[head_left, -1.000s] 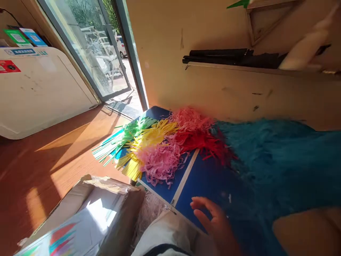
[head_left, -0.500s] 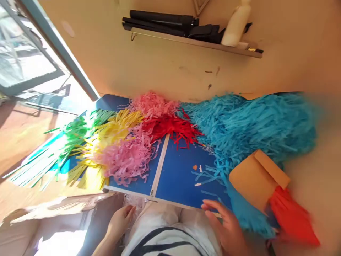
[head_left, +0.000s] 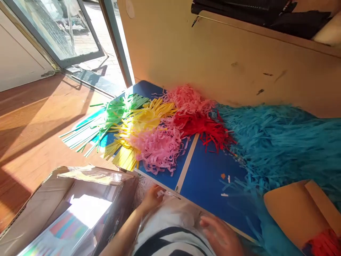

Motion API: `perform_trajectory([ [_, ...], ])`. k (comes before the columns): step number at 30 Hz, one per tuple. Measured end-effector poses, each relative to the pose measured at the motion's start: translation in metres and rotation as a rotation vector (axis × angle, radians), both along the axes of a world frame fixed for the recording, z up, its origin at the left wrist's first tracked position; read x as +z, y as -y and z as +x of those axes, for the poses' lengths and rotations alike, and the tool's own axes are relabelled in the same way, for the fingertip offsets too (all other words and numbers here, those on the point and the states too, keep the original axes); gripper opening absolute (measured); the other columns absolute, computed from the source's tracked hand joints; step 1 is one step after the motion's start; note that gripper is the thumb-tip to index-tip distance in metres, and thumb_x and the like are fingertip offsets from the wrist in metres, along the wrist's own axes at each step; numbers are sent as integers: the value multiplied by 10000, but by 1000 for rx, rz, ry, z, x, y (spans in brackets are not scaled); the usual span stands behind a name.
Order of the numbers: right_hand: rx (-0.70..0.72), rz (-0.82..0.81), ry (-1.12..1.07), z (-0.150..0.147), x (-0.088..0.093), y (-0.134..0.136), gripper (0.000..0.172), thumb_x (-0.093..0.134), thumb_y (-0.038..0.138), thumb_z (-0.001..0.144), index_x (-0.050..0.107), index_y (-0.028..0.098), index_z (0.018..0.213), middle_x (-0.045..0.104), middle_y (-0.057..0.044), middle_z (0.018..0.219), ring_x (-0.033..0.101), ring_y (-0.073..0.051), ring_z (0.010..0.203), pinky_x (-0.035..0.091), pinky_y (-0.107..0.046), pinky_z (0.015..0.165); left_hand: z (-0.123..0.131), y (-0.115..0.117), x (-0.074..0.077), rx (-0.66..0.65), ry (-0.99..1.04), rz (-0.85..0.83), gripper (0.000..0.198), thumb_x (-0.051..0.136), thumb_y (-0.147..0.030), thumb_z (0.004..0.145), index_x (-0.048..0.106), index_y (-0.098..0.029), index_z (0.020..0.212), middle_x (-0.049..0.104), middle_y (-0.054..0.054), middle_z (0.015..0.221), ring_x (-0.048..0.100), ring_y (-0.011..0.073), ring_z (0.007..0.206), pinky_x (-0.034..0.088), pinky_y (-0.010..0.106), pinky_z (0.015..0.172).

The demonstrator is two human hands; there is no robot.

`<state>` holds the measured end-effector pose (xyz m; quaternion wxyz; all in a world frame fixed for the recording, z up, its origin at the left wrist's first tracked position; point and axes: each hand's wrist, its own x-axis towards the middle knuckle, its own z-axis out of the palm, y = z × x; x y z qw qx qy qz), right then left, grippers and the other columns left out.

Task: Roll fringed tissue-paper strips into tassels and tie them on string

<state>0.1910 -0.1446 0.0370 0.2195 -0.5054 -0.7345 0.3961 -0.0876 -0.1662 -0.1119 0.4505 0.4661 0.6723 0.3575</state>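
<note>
My left hand [head_left: 152, 198] is at the near edge of the blue table [head_left: 210, 185], fingers curled on a thin, pale, shiny thing that I cannot make out. My right hand [head_left: 221, 237] is blurred and lies low over my lap, fingers stretched out, holding nothing that I can see. On the table lie heaps of shredded paper: green [head_left: 112, 113], yellow [head_left: 141, 124], pink [head_left: 160, 149], red [head_left: 205, 128] and a big blue heap [head_left: 282, 142]. A brown paper piece [head_left: 293, 209] with red fringe [head_left: 325, 245] under it lies at the right, beyond my right hand.
An open cardboard box [head_left: 80, 199] with coloured sheets inside stands on the wooden floor [head_left: 34, 117] left of my knees. A beige wall [head_left: 213, 53] backs the table, with a shelf of black things [head_left: 266, 10] above. A glass door [head_left: 58, 32] is at the far left.
The view has swung left and down. My left hand has risen to the table's edge and curled its fingers. My right hand has dropped from the table edge toward my lap.
</note>
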Motion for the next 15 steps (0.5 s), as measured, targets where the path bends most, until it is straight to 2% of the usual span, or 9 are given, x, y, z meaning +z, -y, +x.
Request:
perform_trajectory([
  [2, 56, 0, 22, -5, -2, -4, 331, 539, 540, 899, 746, 301, 997, 756, -52, 884, 714, -261, 844, 592, -367, 797, -1, 3, 17, -62, 92, 19, 223, 733, -236, 646, 756, -199, 865, 728, 77, 1002, 664, 232, 890, 522, 279, 689],
  [4, 129, -7, 48, -10, -1, -8, 300, 542, 496, 907, 743, 293, 1000, 757, -48, 891, 717, -257, 855, 593, -360, 795, -6, 8, 33, -62, 163, 24, 184, 717, -356, 702, 750, -187, 767, 732, 64, 836, 652, 196, 741, 501, 269, 639],
  [7, 215, -42, 81, -19, 3, -15, 270, 552, 438, 912, 736, 276, 1025, 756, -47, 933, 709, -243, 874, 579, -350, 817, -20, 16, 53, 72, 218, 28, 411, 588, -532, 813, 693, -162, 667, 645, 42, 629, 576, 165, 609, 469, 276, 615],
  [11, 288, -213, 125, -39, 0, -19, 291, 531, 347, 919, 720, 220, 1100, 745, -60, 968, 691, -224, 847, 554, -318, 784, -37, 25, 70, 280, 243, 12, 505, 524, -628, 840, 660, -149, 757, 546, 5, 583, 508, 144, 570, 419, 264, 574],
  [13, 407, -253, 195, -52, -8, -17, 454, 565, 263, 873, 600, 211, 1323, 737, -57, 1008, 684, -217, 825, 542, -312, 782, -38, 29, 74, 329, 237, -26, 504, 509, -629, 854, 655, -150, 796, 500, -20, 548, 461, 128, 514, 367, 255, 513],
  [15, 519, -176, 331, -67, -17, -13, 721, 601, 217, 830, 361, 187, 1509, 719, -86, 1095, 678, -246, 881, 528, -343, 823, -35, 31, 75, 370, 196, -65, 489, 497, -620, 870, 639, -159, 793, 466, -38, 525, 426, 116, 480, 322, 249, 482],
])
